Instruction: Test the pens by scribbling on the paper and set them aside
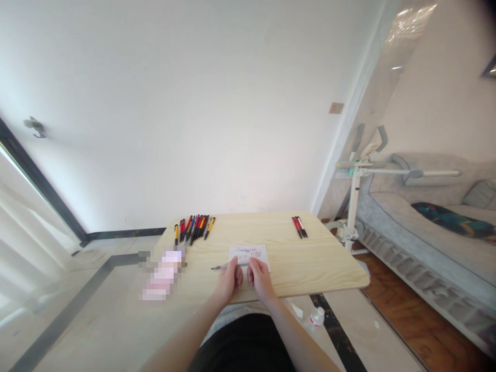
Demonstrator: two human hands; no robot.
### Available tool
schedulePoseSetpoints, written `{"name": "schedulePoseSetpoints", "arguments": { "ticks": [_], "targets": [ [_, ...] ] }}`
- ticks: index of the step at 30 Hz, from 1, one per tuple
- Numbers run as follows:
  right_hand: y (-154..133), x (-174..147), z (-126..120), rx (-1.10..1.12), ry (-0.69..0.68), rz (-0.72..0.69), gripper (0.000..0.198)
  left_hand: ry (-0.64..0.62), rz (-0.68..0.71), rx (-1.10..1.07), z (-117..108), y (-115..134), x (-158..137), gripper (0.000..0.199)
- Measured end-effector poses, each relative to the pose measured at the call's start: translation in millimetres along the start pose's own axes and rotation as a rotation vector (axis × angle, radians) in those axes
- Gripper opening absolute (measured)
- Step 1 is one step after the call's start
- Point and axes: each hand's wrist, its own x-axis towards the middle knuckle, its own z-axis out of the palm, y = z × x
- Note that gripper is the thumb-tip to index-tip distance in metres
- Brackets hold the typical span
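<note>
My left hand (229,279) is closed around a grey pen (218,267), whose dark end sticks out to the left. A thin grey rod (243,265) spans the gap between my hands, and my right hand (259,276) pinches its other end. Whether the rod and the pen are one piece I cannot tell, as my fingers cover the joints. Beneath and just beyond my hands lies a white sheet of paper (248,252) with dark and red scribbles. Both hands are over the near part of the light wooden table (310,274).
Several pens (197,227) in red, yellow, black and blue lie at the table's back left. Two pens (299,227), one red and one white, lie at the back right. A clear bottle (316,316) is on the floor. White exercise equipment (353,201) and a sofa (395,212) stand right.
</note>
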Motion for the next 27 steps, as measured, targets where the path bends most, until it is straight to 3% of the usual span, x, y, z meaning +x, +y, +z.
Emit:
{"name": "schedulePoseSetpoints", "arguments": {
  "ticks": [8, 23, 27],
  "targets": [
    [0.4, -0.1, 0.4, 0.022, -0.011, 0.006, 0.043, -0.015, 0.041, 0.027, -1.5, -0.2, -0.1, 0.051],
    [-1.0, -0.1, -0.3, -0.071, -0.059, 0.013, 0.038, -0.050, 0.008, -0.162, -2.7, 0.9, 0.3, 0.049],
    [-11.7, -7.5, -5.1, -0.208, 0.021, 0.000, 0.042, -0.051, -0.016, -0.230, -4.0, 2.8, 0.9, 0.048]
  ]
}}
